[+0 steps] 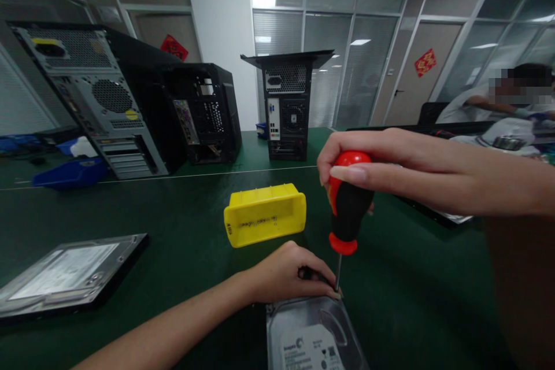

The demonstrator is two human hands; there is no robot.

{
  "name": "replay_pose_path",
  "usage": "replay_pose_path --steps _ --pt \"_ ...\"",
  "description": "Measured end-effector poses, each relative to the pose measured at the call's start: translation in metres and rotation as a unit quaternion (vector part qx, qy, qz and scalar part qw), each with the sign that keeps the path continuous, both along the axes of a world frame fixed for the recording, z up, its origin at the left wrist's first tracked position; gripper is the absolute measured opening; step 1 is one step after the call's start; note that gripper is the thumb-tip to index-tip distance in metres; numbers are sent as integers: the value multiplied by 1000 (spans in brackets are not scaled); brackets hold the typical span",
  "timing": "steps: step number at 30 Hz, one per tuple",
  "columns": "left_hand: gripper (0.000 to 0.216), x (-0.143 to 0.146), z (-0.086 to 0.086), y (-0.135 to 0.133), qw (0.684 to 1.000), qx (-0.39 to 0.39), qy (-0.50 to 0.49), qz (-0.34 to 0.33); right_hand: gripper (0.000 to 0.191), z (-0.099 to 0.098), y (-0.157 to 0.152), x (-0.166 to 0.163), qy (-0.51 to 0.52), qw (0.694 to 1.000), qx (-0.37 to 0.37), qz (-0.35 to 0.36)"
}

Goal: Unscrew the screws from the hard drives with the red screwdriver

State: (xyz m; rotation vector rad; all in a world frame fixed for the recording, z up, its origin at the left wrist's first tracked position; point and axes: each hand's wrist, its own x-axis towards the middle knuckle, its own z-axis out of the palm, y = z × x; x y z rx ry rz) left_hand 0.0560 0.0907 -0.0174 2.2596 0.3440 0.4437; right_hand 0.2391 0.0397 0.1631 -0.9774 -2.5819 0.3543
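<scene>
My right hand [385,170] is wrapped round the top of a screwdriver [352,208] with a red and black handle. The screwdriver stands nearly upright, its thin metal shaft pointing down to the far right corner of a hard drive [312,329]. That drive is silver with a white Seagate label and lies on the green table at the bottom of the view. Curled at the drive's far edge, my left hand [295,272] has its fingertips pressed together beside the screwdriver's tip. What lies under those fingertips is hidden.
A yellow bin [265,219] lies beyond my left hand. Another hard drive [65,274] rests at the left. Computer cases [130,104] stand at the back, near a blue bin [71,173]. A person [472,104] sits at the far right.
</scene>
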Motion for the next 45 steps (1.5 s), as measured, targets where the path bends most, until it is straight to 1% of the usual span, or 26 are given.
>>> replay_pose_path --steps 4,7,12,16,25,29,33,37,45 --pt "15 0 1 0 1000 0 0 -1 19 0 1 -1 3 1000 -4 16" --pt "14 -1 1 0 1000 -3 1 -2 17 0 2 -3 6 1000 10 27" --pt "14 -1 -1 0 1000 -4 3 1 25 -1 4 -7 3 998 67 3" --pt "14 -1 -1 1 1000 -4 7 0 28 -2 5 -6 1 996 85 -5" --pt "15 -1 -1 0 1000 1 6 2 36 -2 6 -6 -6 996 83 -5" --pt "16 -1 1 0 1000 -4 11 -1 37 -1 5 -5 -7 997 73 10" --pt "15 -1 2 -1 1000 -7 12 0 31 1 3 -3 -16 998 58 20" --pt "15 -1 2 -1 1000 -1 14 1 25 3 3 -1 -30 998 55 12" --pt "16 0 2 0 1000 4 14 3 23 2 6 0 -37 998 56 -11"
